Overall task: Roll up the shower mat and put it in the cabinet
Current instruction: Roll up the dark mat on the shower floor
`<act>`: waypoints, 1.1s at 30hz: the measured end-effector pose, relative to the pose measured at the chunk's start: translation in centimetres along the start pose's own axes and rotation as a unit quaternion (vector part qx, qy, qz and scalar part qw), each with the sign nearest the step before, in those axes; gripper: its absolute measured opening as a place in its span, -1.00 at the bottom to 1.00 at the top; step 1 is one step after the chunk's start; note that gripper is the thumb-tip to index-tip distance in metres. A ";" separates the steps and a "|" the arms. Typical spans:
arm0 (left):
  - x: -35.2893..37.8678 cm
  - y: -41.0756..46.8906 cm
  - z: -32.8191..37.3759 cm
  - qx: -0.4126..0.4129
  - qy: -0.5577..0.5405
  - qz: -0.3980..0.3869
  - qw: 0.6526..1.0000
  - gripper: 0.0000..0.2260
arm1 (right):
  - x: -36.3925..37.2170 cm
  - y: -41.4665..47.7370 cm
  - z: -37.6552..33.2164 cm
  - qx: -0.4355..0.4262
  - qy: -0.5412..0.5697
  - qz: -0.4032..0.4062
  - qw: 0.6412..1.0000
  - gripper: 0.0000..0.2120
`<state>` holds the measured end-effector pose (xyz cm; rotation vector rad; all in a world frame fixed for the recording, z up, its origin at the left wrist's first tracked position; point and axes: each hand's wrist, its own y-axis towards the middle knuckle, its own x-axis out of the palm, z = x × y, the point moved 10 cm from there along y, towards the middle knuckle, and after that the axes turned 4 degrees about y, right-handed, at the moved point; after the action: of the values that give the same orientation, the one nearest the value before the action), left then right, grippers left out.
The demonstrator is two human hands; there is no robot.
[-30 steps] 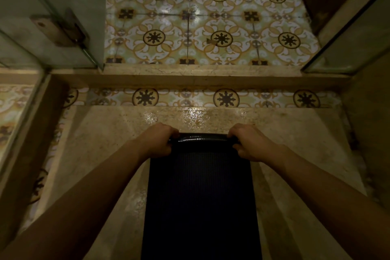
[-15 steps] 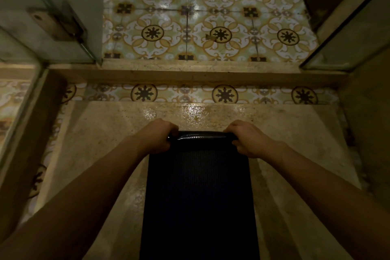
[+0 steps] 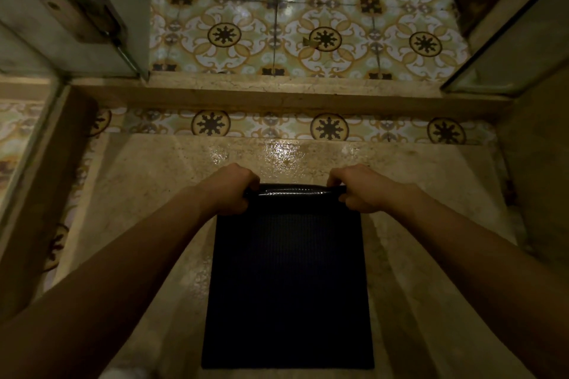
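Note:
A dark, finely ribbed shower mat (image 3: 288, 286) lies flat on the beige stone shower floor (image 3: 138, 209), running from the bottom of the view away from me. Its far end is curled into a thin, glossy roll (image 3: 294, 190). My left hand (image 3: 229, 189) grips the left end of that roll with fingers wrapped over it. At the right end, my right hand (image 3: 361, 189) holds the roll the same way. Both forearms reach in from the lower corners. No cabinet is in view.
A raised stone threshold (image 3: 277, 92) crosses the view beyond the mat, with patterned tiles (image 3: 277, 24) past it. A glass door with a metal hinge (image 3: 83, 18) stands at the upper left, another glass panel (image 3: 511, 49) at the upper right. Walls close both sides.
The view has shifted so the mat's near edge now shows. Both hands keep their hold on the rolled far end, which sits a little tighter; little else moved.

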<state>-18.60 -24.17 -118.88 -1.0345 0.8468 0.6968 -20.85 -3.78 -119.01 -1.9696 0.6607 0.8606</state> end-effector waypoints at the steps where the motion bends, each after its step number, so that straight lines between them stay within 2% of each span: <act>1: -0.2 0.0 0.0 -0.005 0.003 0.014 1.000 -0.79 | 0.0 -0.1 0.0 0.002 0.002 0.007 1.000 -0.71; 5: -0.5 0.0 0.2 -0.008 0.001 0.041 0.999 -0.84 | 0.0 -0.3 -0.1 0.004 0.000 0.038 0.999 -0.68; 12: 1.0 -0.3 0.8 0.010 0.015 -0.015 1.000 -0.76 | -0.1 -0.7 -0.9 -0.017 -0.034 0.054 0.998 -0.62; 18: -0.3 0.0 0.4 -0.007 -0.010 0.033 0.999 -0.72 | -0.2 -1.5 -1.6 -0.023 -0.055 0.074 0.995 -0.71; 25: 0.4 -1.0 1.1 0.018 0.013 0.041 0.999 -0.72 | 0.3 -2.1 -1.4 -0.027 -0.035 0.043 0.998 -0.65; 28: 0.2 -1.0 1.1 0.009 0.008 0.041 0.999 -0.74 | 0.2 -1.9 -1.3 -0.008 -0.028 0.031 0.999 -0.69; 33: 0.3 -1.3 1.5 0.007 0.018 0.054 0.998 -0.79 | 0.6 -2.3 -2.2 -0.027 -0.045 0.044 0.998 -0.75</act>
<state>-16.94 -23.24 -118.19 -0.9960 0.9426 0.7649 -18.13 -4.59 -117.42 -1.9493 0.6823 1.0240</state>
